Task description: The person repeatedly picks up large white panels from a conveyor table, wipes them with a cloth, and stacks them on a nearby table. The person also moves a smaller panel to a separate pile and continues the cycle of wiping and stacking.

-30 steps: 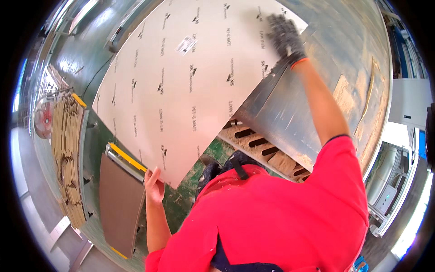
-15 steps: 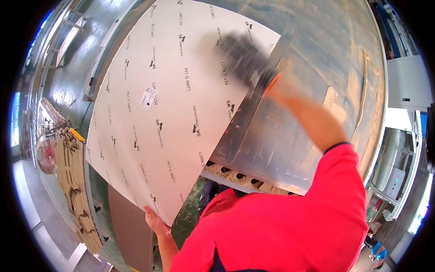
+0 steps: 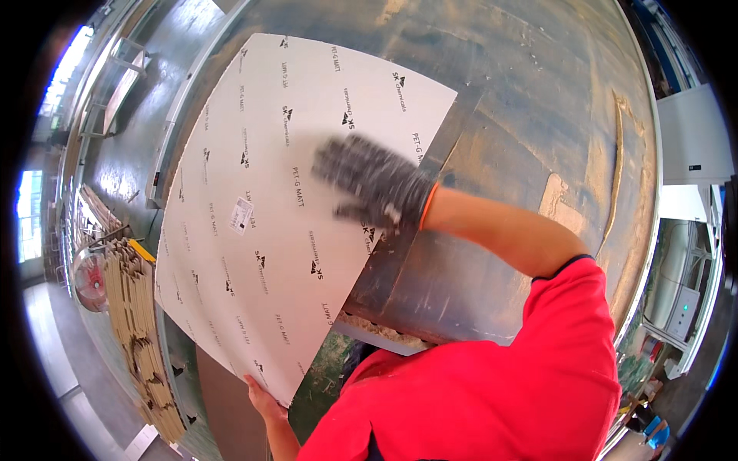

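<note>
A large white panel (image 3: 254,292) with rows of dark print lies over the table at a slant, its near corner jutting past the table's edge toward me. A small white label (image 3: 241,216) is stuck on its face. My bare left hand (image 3: 267,401) is closed on the panel's edge beside that near corner; its fingertips show on top and the rest of the grip is hidden beneath. In a dark grey knit glove with an orange cuff, my right hand (image 3: 373,180) stretches over the panel's right half, fingers extended and slightly blurred. Whether its palm touches the surface I cannot tell.
The dark, worn tabletop (image 3: 500,230) carries sawdust and a tan strip (image 3: 613,177) at right. Below the panel's left edge stands a brown board (image 3: 223,399). Further left are stacked thin boards (image 3: 138,338) and a fan (image 3: 90,283). A grey cabinet (image 3: 692,146) stands far right.
The panel has slid toward me, so its far edge now shows. My right hand has swept nearer and leftward over it. The left hand keeps hold of the near corner.
</note>
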The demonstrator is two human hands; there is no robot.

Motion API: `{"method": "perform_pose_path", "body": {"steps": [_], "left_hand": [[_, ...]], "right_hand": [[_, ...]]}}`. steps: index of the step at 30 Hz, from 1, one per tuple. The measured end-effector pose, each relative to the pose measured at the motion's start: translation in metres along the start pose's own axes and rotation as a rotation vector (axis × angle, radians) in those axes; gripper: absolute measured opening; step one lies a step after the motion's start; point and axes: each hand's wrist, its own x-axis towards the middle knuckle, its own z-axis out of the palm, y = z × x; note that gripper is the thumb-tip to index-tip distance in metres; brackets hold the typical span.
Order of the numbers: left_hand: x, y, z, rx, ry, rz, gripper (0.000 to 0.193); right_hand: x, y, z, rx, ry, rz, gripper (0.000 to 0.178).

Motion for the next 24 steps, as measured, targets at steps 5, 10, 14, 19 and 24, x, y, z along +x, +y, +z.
{"method": "perform_pose_path", "body": {"steps": [5, 10, 14, 19, 24], "left_hand": [[0.001, -0.005, -0.009, 0.03, -0.002, 0.015, 0.07], [0.015, -0.001, -0.019, -0.244, -0.066, 0.072, 0.069], [0.048, 0.027, -0.027, -0.388, -0.033, 0.034, 0.066], [0.077, 0.048, -0.028, 0.172, 0.213, 0.171, 0.072], [0.082, 0.042, -0.019, 0.484, 0.351, 0.374, 0.068]], "right_hand": [[-0.007, 0.099, -0.062, -0.421, -0.159, 0.407, 0.06], [-0.03, 0.189, -0.102, -0.776, 0.113, 0.954, 0.07], [-0.001, 0.11, -0.043, -0.637, -0.08, 0.842, 0.073], [0.068, 0.057, -0.024, -0.568, -0.114, 1.173, 0.079], [0.178, 0.067, 0.027, -0.473, -0.064, 1.171, 0.086]]}}
